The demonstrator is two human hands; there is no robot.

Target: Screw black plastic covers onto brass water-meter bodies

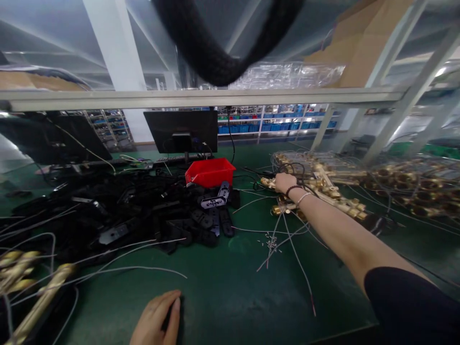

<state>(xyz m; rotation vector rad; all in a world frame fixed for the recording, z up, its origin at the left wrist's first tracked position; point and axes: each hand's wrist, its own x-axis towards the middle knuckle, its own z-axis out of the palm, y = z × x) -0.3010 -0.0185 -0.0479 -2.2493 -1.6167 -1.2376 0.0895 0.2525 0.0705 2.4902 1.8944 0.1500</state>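
My right hand (285, 182) reaches far forward and is closed on a brass-coloured metal part (267, 182) at the left end of a pile. Its fingers are partly hidden behind the back of the hand. Around it lie more brass-coloured parts (354, 207) with thin grey cables (298, 266) trailing onto the bench. My left hand (156, 316) lies low on the green bench top (230, 306), its fingers stretched out and the thumb a little apart, holding nothing. Between the hands, small pale metal pieces (272, 242) are scattered among the cable ends.
A red bin (210, 173) stands behind a heap of black parts (151, 206). More brass-coloured parts (53, 287) lie at the left edge and at the right (419, 187). A monitor (181, 132) stands at the back, under a metal shelf beam (208, 99). A black loop (230, 69) hangs overhead.
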